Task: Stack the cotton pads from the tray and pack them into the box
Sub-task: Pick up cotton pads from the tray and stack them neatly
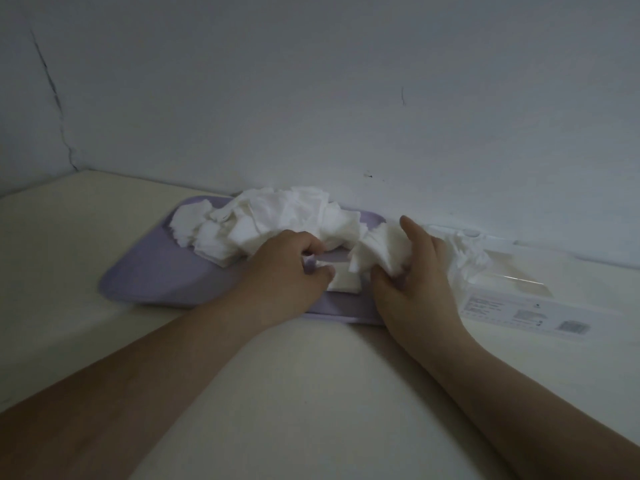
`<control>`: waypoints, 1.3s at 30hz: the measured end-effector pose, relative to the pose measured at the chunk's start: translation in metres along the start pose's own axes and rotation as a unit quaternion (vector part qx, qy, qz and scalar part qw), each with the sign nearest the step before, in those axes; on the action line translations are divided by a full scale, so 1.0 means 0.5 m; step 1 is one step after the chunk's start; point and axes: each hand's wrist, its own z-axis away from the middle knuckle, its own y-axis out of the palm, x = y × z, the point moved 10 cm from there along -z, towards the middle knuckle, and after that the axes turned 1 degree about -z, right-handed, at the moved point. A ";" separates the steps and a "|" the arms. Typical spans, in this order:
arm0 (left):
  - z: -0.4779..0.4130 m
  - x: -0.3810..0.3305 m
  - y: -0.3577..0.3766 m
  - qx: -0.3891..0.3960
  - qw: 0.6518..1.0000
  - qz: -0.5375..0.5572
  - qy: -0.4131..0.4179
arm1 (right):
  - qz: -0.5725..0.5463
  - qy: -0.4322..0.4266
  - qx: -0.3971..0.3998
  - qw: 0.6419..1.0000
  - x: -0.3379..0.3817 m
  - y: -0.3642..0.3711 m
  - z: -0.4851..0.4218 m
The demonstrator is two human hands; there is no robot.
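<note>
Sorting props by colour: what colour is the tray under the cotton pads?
Pale lilac tray, seen in the head view; the cotton pads are white.

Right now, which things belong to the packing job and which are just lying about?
Job: tray; pads piled on it; box; left hand, pinching pads; right hand, gripping a bunch.
Just there: table; wall, cracked.

A tray (156,278) lies at the far edge of the surface (311,375), heaped with pads (277,216). The left hand (287,268) pinches a flat stack (343,280) on the tray. The right hand (415,282) grips a loose bunch (381,251). A box (512,299) lies just beside the tray, along the same edge.
</note>
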 end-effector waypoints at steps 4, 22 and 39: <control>-0.008 -0.011 0.040 0.072 0.991 -0.109 0.032 | -0.012 0.032 -0.012 0.999 -0.025 -0.003 -0.008; 0.027 -0.040 0.027 0.226 0.934 0.275 0.027 | -0.050 0.055 0.091 0.993 -0.012 0.028 0.005; 0.012 -0.023 0.015 0.114 0.968 0.223 0.009 | -0.167 0.064 0.090 0.980 -0.024 0.037 0.001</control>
